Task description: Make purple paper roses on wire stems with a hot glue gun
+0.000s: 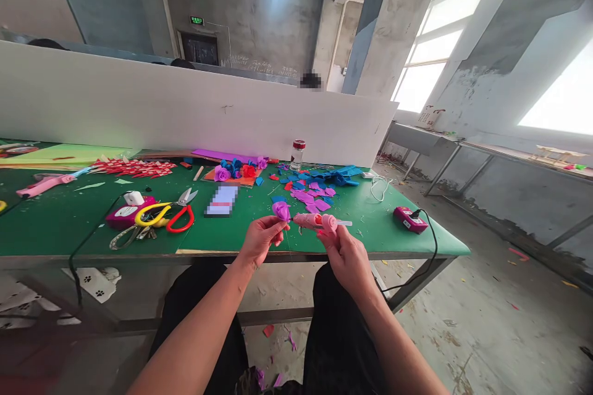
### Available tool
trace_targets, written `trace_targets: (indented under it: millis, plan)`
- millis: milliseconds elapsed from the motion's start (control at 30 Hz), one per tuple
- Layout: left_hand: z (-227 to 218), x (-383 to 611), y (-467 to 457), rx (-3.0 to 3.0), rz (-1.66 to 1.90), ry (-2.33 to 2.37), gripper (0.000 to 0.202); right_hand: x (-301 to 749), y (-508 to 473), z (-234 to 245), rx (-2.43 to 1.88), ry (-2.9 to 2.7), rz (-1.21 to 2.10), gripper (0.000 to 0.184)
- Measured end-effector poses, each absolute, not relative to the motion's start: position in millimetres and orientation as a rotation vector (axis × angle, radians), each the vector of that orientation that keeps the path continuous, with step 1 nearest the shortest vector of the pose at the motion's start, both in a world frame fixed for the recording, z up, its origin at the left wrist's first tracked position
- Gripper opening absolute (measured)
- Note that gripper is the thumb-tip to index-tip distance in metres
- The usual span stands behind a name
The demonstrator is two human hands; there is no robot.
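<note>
Between the thumb and fingers of my left hand (262, 239) is a purple paper flower (281, 210), held just above the table's front edge. My right hand (348, 254) grips a pink hot glue gun (311, 220), with a clear glue stick (344, 223) jutting from its back. The gun's nozzle points left and is close to the flower's base; whether they touch I cannot tell. Loose purple paper petals (306, 197) lie just behind the gun. Farther back are blue paper pieces (343, 176).
Finished paper flowers (235, 169) sit near the white partition (199, 102), beside a red-lidded jar (298, 154). Scissors (178, 215), a phone (221, 200) and a power strip (130, 213) lie to the left, with another pink glue gun (49, 185). A corded purple socket box (410, 220) stands right.
</note>
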State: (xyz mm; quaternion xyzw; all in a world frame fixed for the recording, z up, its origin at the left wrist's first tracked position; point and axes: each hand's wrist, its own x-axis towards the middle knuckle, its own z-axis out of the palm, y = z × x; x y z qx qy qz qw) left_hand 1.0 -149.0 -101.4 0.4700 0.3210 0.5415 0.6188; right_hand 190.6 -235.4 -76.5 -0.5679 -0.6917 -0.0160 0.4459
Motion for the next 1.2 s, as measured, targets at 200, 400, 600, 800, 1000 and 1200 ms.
trace_targets:
  millis: [200,400,600,800,1000,1200]
  plan:
    - [-101.4,0.6,-149.2,1.081,1.246,0.741,0.030,190.4,-236.3,-74.3,-1.419,-1.727,-0.004,0.025]
    - [-103.2,0.7,-147.4,1.079,1.253,0.725,0.029,189.7,-235.3,-73.2,-1.429,-1.727,-0.005,0.024]
    - [-102.2,0.8,-147.3,1.076,1.251,0.729,0.028,190.2,-234.9,-72.2,-1.436,-1.734,-0.005,0.024]
    - [-101.9,1.0,-148.0,1.071,1.253,0.729,0.029,190.3,-235.3,-72.0,-1.442,-1.731,-0.002,0.024]
    - [-102.8,-0.1,-146.8,1.066,1.253,0.734,0.029,190.3,-236.1,-72.0,-1.455,-1.737,-0.005,0.024]
    - [-101.4,-0.1,-147.8,1.078,1.249,0.742,0.029,190.2,-236.4,-72.2,-1.463,-1.731,0.021,0.024]
